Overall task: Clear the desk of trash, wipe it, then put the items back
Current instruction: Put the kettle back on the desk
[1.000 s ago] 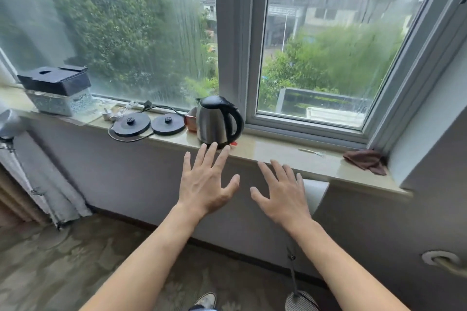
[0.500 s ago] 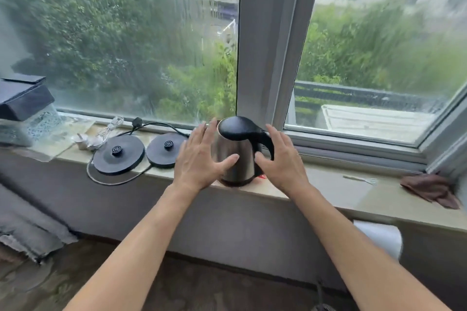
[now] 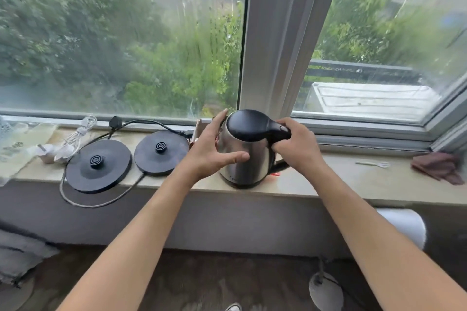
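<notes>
Where the right hand (image 3: 295,149) curls round its black handle and the left hand (image 3: 211,151) lies spread against its steel side, thumb across the front, the kettle (image 3: 249,149) stands upright on the windowsill (image 3: 353,182). Left of it: two black kettle bases (image 3: 98,165) with cords. Far right: plastic fork (image 3: 374,164), brown cloth (image 3: 438,166).

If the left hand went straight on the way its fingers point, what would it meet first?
The left hand already rests against the kettle; its fingers point up past the kettle's side, so likely the brown box behind, then the window frame. Depth is unclear.
</notes>
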Motion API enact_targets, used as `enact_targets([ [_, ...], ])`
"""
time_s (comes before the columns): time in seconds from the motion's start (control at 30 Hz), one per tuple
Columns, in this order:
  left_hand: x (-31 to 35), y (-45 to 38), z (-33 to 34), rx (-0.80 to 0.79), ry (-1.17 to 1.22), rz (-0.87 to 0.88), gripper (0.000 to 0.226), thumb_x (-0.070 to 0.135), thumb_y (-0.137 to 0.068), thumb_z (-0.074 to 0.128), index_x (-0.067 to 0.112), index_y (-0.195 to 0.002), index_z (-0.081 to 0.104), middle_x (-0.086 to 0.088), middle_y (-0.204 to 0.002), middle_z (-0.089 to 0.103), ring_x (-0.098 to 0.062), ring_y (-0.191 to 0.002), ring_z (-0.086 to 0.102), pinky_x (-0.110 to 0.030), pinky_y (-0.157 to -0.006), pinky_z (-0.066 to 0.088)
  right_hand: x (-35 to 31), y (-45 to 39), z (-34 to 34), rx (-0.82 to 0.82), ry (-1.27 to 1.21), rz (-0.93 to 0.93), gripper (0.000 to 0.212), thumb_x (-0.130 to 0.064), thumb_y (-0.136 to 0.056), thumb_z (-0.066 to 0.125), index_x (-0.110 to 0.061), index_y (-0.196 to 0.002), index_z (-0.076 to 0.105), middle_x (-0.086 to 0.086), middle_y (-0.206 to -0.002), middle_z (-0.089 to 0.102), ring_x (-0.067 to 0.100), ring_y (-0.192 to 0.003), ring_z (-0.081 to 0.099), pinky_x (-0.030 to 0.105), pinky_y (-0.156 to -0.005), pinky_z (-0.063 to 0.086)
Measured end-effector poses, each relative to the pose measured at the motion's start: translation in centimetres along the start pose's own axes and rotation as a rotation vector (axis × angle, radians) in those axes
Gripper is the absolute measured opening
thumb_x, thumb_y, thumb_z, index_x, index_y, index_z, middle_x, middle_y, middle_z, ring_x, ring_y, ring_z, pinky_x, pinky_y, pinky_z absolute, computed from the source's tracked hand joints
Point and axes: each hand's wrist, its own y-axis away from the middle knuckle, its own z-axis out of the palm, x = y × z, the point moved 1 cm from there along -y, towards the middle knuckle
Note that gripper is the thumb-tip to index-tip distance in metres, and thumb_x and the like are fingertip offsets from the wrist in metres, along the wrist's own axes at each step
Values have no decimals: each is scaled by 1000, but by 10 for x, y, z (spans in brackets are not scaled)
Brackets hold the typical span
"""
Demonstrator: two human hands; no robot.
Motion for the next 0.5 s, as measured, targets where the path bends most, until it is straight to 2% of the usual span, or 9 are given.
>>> enact_targets([
  [0.1,1,0,1,13,8,20,115,34,-68,95,38,-161,27,30,-142,35,0,-146,36,-23,-120,29,-5,0,-4,-21,3,45,22,-3,-69,66,-15,-84,57,4,-81,62,24,-77,55,30,-56,40],
  [0.13,1,0,0,20,12,29,114,36,-68,95,38,-160,28,29,-145,34,0,-146,35,-23,-120,30,-7,1,-4,-22,-1,49,20,-2,-68,65,-14,-78,53,5,-78,58,22,-72,52,29,-52,36],
  [0.2,1,0,0,23,17,58,114,41,-65,97,39,-159,31,30,-145,32,-7,-145,40,-34,-122,34,-9,3,-4,-4,-22,46,20,-6,-66,65,-14,-71,48,5,-72,54,22,-68,48,30,-52,33],
  [0.27,1,-1,0,27,23,75,113,45,-63,97,42,-157,35,22,-147,38,-11,-143,45,-41,-120,38,-10,4,-3,35,-17,40,22,-5,-64,66,-14,-68,47,4,-68,52,26,-68,47,32,-53,32],
  [0.37,3,0,0,33,45,98,112,46,-59,99,41,-154,40,22,-144,43,-12,-138,50,-42,-116,44,-7,9,1,103,-5,48,27,2,-63,66,-16,-65,45,2,-64,50,30,-70,49,31,-53,31],
  [0.5,8,6,6,8,75,114,113,39,-59,99,34,-156,41,8,-149,48,-9,-137,50,-40,-117,43,-4,27,-1,202,-65,72,33,6,-65,64,-20,-61,44,-2,-60,49,23,-67,46,29,-53,28],
])
